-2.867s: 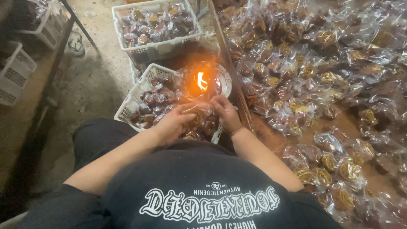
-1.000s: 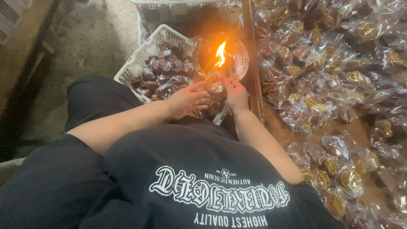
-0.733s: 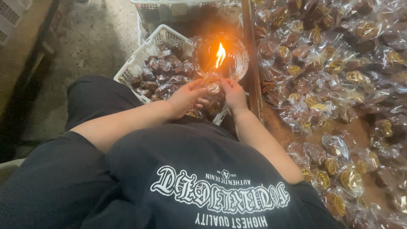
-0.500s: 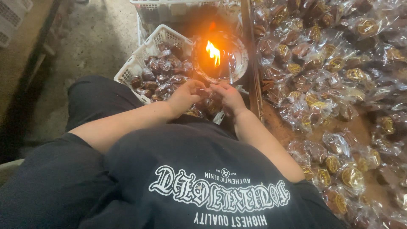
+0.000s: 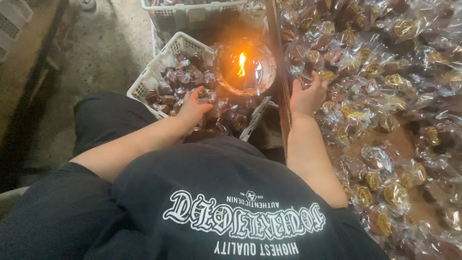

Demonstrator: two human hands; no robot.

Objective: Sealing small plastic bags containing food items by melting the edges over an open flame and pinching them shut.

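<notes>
A worker sits between a part-filled basket and a heaped pile of wrapped sweets.

The left hand (image 5: 192, 107) rests curled on the wrapped sweets (image 5: 185, 79) in the white basket (image 5: 144, 86), fingers bent over one packet; whether it pinches it cannot be told. The right hand (image 5: 308, 94), fingers loosely spread, reaches into the pile of packets (image 5: 385, 86) on the surface. A lit flame in a bowl (image 5: 244, 67) burns between the hands, just beyond them. Judging by the large pile, much appears left to handle.
</notes>
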